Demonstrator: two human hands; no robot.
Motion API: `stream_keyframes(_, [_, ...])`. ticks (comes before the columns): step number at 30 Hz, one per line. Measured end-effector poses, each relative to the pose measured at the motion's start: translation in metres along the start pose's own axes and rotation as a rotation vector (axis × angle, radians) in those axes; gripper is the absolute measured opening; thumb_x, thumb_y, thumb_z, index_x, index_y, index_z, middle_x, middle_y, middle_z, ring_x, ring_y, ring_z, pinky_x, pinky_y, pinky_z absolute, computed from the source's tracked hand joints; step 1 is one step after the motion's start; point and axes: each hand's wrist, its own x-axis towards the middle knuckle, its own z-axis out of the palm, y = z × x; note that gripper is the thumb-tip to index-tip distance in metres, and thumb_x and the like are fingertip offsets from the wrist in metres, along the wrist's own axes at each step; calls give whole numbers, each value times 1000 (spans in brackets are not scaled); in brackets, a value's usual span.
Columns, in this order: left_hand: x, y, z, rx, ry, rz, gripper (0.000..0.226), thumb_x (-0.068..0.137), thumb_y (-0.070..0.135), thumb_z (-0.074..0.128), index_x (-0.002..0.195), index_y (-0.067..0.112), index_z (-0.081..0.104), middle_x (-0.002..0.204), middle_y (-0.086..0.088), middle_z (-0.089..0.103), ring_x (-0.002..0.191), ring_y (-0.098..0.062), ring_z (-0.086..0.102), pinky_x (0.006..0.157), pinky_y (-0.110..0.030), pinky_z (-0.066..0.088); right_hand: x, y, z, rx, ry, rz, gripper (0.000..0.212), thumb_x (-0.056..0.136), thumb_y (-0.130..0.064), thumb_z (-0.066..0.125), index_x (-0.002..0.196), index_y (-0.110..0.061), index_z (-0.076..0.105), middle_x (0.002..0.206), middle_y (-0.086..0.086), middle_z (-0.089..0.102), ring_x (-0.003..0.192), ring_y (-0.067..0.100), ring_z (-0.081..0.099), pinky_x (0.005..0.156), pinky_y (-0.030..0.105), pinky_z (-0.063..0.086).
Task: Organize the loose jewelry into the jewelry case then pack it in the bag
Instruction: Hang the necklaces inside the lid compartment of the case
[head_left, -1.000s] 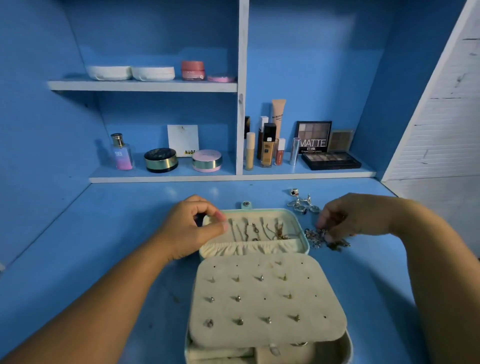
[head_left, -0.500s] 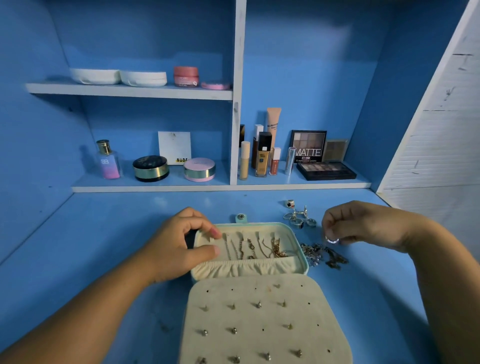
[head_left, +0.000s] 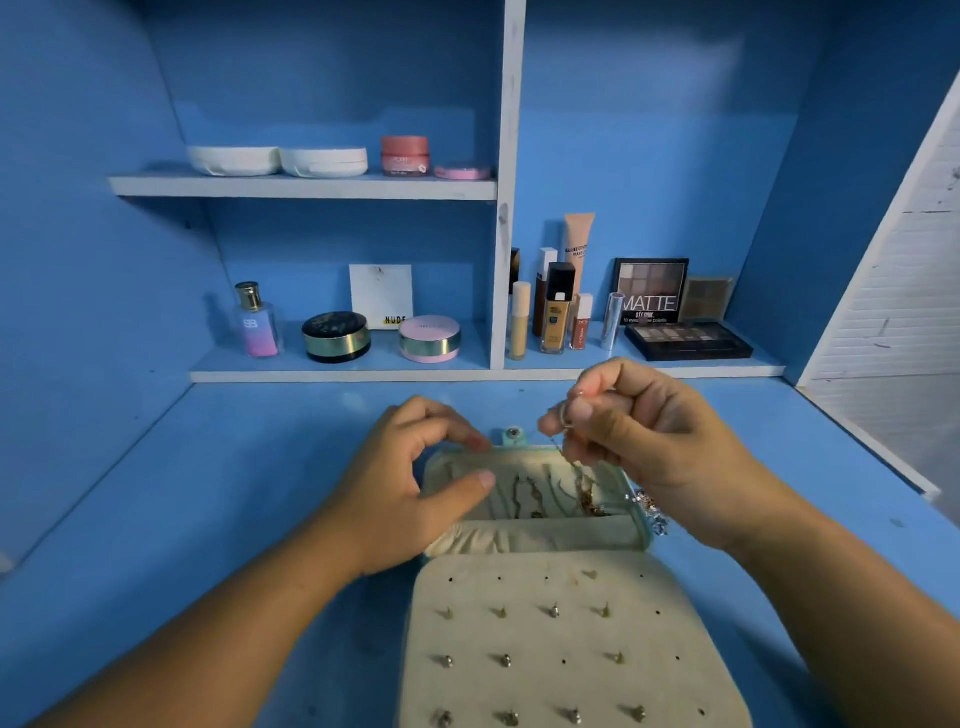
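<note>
One smooth, blue-painted counter (head_left: 208, 519) lies under both hands, and beyond them two flat shelves (head_left: 311, 187) of the same blue hold round compacts, jars, tubes and flat eyeshadow palettes. Between and below the hands sits the jewelry case (head_left: 550, 538), a rounded box with a mint shell and cream, velvety lining, lying open. Nearest the wrists, its padded earring panel (head_left: 561, 639) is punched with rows of small holes, many filled with metal studs (head_left: 555, 610). The left hand (head_left: 410, 499) grips the lid's upper left corner, fingers curled over the rim and thumb pressed on the lining. Just right of that thumb, thin gold necklaces (head_left: 524, 496) hang down into a gathered cream pocket. The right hand (head_left: 649, 447), above the lid's right side, pinches a fine chain (head_left: 576, 473) that trails down into the lid. Under that wrist, beside the case, glints a small heap of loose jewelry (head_left: 652, 512).
</note>
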Motion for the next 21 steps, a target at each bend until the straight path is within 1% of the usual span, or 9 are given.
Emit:
stream_keyframes(2, [-2,9,1,-29,-12,35,36,73,52,61,102,32,70,106,17,57,116,-9,54,101,-28,42,-2,6,13,6,-24,8,19,80,-15,59,92,-3,52,86,14,72,70,17,62,67,24,50])
stream_keyframes(4, [-4,15,2,-47,-71,34,39,75,52,60,109,33,67,109,17,58,120,-9,51,102,-26,40,-4,11,21,-11,-61,-20,17,82,-14,58,93,-2,52,86,17,71,73,16,63,67,22,50])
stream_keyframes(6, [-6,18,5,-45,-149,33,39,76,49,63,113,37,63,109,19,58,122,-7,46,103,-23,37,-5,14,26,-78,-96,-63,15,85,-19,60,92,-6,55,86,14,71,73,16,61,68,22,49])
stream_keyframes(8, [-9,20,7,-56,-199,24,36,76,43,68,112,46,60,106,23,55,121,-4,43,104,-24,37,-6,18,29,-128,-114,-99,16,86,-23,60,92,-10,56,86,5,72,70,14,62,66,21,48])
stream_keyframes(11, [-10,19,7,-79,-223,16,30,78,48,67,108,49,63,114,23,57,125,-4,42,108,-33,36,-7,19,31,-179,-105,-147,17,87,-34,63,93,-19,59,87,3,72,73,21,65,67,26,50])
stream_keyframes(14, [-8,23,7,-117,-217,6,26,78,56,67,102,45,68,118,21,59,126,-6,42,108,-41,37,-7,17,31,-206,-86,-190,10,86,-26,63,92,-19,62,79,1,69,67,21,65,66,28,51])
stream_keyframes(16, [-7,25,8,-142,-205,-14,27,76,59,68,100,46,68,115,23,60,125,-5,43,107,-40,38,-7,17,31,-253,-80,-216,6,85,-22,64,91,-18,64,76,-1,66,64,18,64,63,28,51])
stream_keyframes(18, [-8,27,10,-140,-187,-16,26,73,59,65,97,49,67,110,25,61,122,-3,45,105,-36,39,-7,16,31,-308,-66,-243,5,85,-21,65,90,-20,65,77,-2,66,63,17,64,61,32,51])
stream_keyframes(21, [-9,26,12,-165,-114,-47,34,68,64,73,94,43,65,108,15,63,112,-7,56,97,-37,48,-7,17,30,-360,-35,-274,5,83,-22,67,88,-22,67,77,1,67,62,16,63,63,39,48])
